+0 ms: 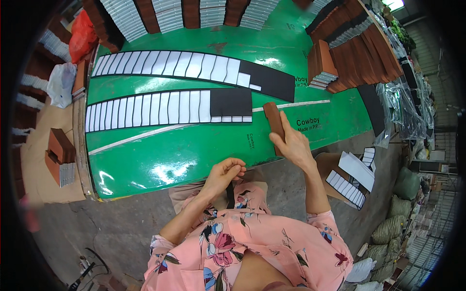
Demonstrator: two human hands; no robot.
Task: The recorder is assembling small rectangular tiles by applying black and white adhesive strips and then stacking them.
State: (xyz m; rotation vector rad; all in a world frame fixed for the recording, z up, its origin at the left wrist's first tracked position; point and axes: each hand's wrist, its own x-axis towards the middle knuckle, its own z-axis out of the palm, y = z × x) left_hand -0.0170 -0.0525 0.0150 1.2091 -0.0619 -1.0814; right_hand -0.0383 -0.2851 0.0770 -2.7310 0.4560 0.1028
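My right hand (pixel 293 145) is closed round a narrow reddish-brown piece (pixel 274 119), which lies near the front edge of the green table (pixel 223 150). Its fingers run along the piece's right side, with the thumb on the left. My left hand (pixel 225 174) is held at the table's front edge, thumb and fingertips pressed together; whether anything small is between them cannot be made out. Beyond the hands lie two long black strips, a nearer strip (pixel 231 103) and a farther strip (pixel 272 80), both mostly covered with rows of white rectangular pieces.
Tall stacks of brown pieces with pale edges line the table's back, and another stack (pixel 364 63) stands at the right. A small brown stack (pixel 60 155) sits on cardboard at the left, near a white plastic bag (pixel 62 85). Lower right, more white-faced strips (pixel 345 189) lie.
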